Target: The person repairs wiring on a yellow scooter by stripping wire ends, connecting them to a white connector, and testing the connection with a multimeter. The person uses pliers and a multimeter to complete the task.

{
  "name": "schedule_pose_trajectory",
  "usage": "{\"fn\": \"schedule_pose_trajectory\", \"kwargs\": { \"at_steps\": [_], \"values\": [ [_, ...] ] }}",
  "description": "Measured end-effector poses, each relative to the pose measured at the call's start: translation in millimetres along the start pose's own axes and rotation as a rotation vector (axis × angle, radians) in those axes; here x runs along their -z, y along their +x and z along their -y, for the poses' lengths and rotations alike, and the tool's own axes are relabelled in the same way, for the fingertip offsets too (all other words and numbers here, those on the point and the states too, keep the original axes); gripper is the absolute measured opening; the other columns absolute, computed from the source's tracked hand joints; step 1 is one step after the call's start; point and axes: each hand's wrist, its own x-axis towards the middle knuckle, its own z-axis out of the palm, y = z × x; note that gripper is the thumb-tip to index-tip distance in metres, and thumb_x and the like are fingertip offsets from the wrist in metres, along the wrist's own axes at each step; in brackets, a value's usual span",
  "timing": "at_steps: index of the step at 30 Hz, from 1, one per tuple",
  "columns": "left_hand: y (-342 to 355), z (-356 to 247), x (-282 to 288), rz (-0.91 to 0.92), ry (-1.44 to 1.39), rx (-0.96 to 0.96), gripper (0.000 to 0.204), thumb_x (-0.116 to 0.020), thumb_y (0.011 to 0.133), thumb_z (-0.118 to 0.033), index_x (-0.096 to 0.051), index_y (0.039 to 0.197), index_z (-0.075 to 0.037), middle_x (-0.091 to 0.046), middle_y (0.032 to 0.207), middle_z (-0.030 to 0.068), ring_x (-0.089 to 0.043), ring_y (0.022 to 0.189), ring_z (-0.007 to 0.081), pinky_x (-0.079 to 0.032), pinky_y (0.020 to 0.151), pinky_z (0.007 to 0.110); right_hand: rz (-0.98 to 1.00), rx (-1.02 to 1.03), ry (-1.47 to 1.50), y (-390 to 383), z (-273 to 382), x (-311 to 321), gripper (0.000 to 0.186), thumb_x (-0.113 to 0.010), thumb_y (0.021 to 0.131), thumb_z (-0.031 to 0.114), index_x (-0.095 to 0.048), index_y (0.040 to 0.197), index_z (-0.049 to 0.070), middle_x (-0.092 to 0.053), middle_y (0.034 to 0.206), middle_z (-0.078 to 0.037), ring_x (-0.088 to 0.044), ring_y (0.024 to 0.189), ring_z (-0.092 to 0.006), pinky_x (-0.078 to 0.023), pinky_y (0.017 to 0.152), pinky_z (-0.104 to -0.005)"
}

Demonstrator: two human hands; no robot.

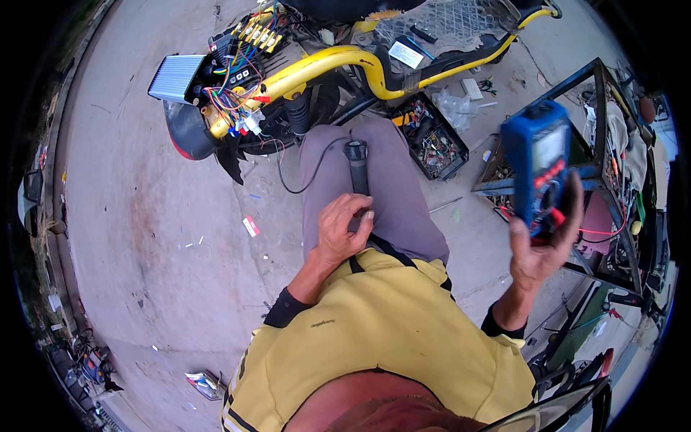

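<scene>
A black throttle grip (358,167) with a thin cable lies along my lap, between my thighs. My left hand (344,229) is closed at its lower end, fingers curled; the part under the fingers is hidden. Off to the right, my right hand (541,248) holds up a blue multimeter (534,169) by its lower end, slightly blurred. Red plugs sit at the meter's lower front, and a red test lead (604,232) runs from there toward the metal frame. The grip's cable (296,191) loops left toward the scooter's wiring.
Ahead stands a yellow scooter frame (317,65) with exposed coloured wires (234,108) and a silver finned controller box (176,78). A black parts tray (448,167) sits right of my knees. A rusty metal-framed stand (601,137) holds tools at the right.
</scene>
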Motion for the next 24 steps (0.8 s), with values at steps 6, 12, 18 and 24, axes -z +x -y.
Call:
{"fn": "schedule_pose_trajectory", "kwargs": {
  "at_steps": [6, 12, 18, 24],
  "values": [
    [14, -12, -9, -0.043, -0.058, 0.297, 0.023, -0.071, 0.09, -0.003, -0.064, 0.111, -0.002, -0.06, 0.084, 0.0093, -0.057, 0.064, 0.0188, -0.048, 0.06, 0.032, 0.331, -0.127, -0.023, -55, -58, -143, 0.085, -0.085, 0.078, 0.019, -0.04, 0.146, -0.005, -0.05, 0.133, -0.025, -0.054, 0.122, -0.0407, -0.046, 0.104, -0.046],
    [26, -3, -18, -0.022, 0.184, 0.336, 0.025, -0.075, 0.088, -0.008, -0.065, 0.111, -0.004, -0.061, 0.085, 0.0081, -0.057, 0.066, 0.0209, -0.047, 0.06, 0.033, 0.329, -0.182, -0.092, -92, -85, -187, 0.083, -0.085, 0.08, 0.02, -0.04, 0.145, -0.004, -0.049, 0.13, -0.026, -0.051, 0.123, -0.0436, -0.043, 0.105, -0.0486],
    [44, 6, -34, 0.051, 0.329, 0.367, 0.027, -0.077, 0.087, -0.017, -0.067, 0.109, -0.006, -0.062, 0.085, 0.0078, -0.062, 0.071, 0.0271, -0.05, 0.063, 0.037, 0.375, -0.188, -0.07, -93, -85, -188, 0.084, -0.085, 0.076, 0.017, -0.04, 0.144, -0.005, -0.048, 0.13, -0.027, -0.051, 0.122, -0.0456, -0.045, 0.104, -0.0499],
    [49, 4, -43, 0.165, 0.389, 0.416, 0.033, -0.079, 0.085, -0.026, -0.067, 0.11, -0.008, -0.063, 0.087, 0.0072, -0.067, 0.076, 0.0261, -0.051, 0.062, 0.041, 0.412, -0.173, -0.063, -99, -88, -180, 0.083, -0.084, 0.076, 0.013, -0.04, 0.144, -0.005, -0.048, 0.134, -0.027, -0.052, 0.122, -0.0462, -0.045, 0.104, -0.0514]
  ]
}}
